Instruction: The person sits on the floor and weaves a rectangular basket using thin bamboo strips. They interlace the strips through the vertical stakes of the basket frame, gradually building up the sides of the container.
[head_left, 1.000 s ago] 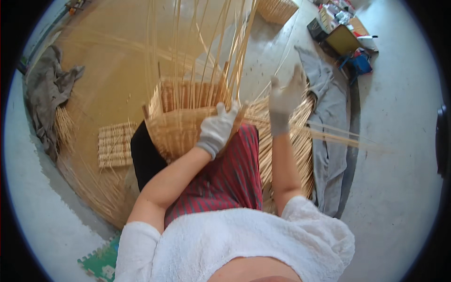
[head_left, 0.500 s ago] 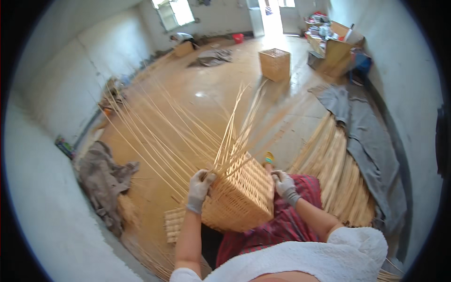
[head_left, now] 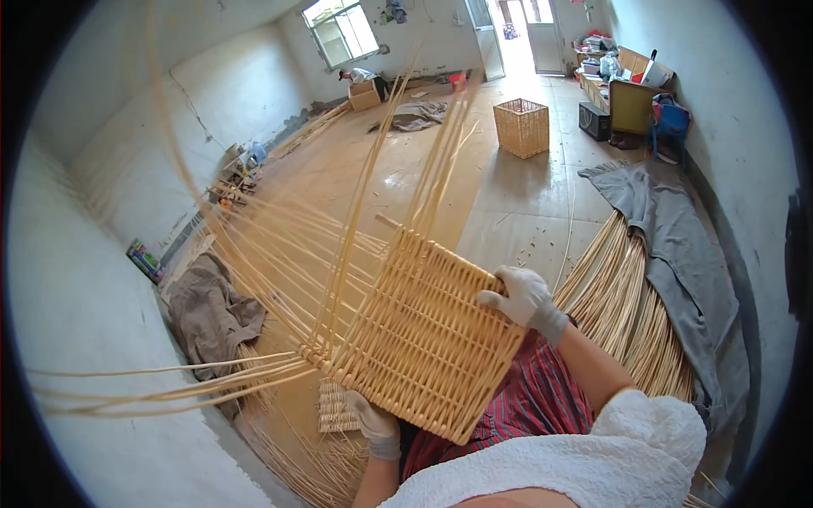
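White walls (head_left: 720, 118), kinda scuffed, with a thin dark line down the left one (crack or wire, can't tell) and a grey band (head_left: 721, 224) along the bottom of the right one. Floor (head_left: 305, 173) is tan-brown on the left, paler grey on the right, with a bit of shine. Window (head_left: 343, 34) on the back wall, then an open door (head_left: 484, 42) with super bright daylight coming through. Far right there's a surface (head_left: 595, 93) piled with clutter, and a black box (head_left: 594, 121) beside it.

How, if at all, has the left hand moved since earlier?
Yes, down in view: the left hand was higher than the woven mat, now beside it.
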A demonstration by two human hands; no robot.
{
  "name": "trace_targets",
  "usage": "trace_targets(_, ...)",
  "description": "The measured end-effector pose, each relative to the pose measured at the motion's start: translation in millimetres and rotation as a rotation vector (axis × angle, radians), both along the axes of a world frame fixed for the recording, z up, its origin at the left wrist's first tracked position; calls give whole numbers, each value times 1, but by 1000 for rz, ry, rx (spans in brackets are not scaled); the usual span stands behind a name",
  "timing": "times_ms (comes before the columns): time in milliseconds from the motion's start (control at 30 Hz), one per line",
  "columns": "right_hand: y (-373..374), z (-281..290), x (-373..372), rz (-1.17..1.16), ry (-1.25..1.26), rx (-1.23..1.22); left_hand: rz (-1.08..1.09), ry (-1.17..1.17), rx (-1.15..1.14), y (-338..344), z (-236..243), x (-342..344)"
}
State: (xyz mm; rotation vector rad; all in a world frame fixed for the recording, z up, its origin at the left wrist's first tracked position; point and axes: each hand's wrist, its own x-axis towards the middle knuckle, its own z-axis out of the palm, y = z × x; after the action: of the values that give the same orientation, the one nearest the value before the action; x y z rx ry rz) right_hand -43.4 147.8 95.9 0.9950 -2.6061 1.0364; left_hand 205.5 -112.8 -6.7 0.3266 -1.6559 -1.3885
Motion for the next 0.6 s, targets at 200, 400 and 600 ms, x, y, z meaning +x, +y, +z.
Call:
trace_targets(200,53,-11,31,-174,258,-164,-533,97,453,19,37,-31)
trace_targets(400,34,-97,8,-253,29,-117,-403,14,273,-37,-1,-131)
trace_targets(600,22,-268,29,-336,-579,252,-314,-774,47,-35,-186,-113)
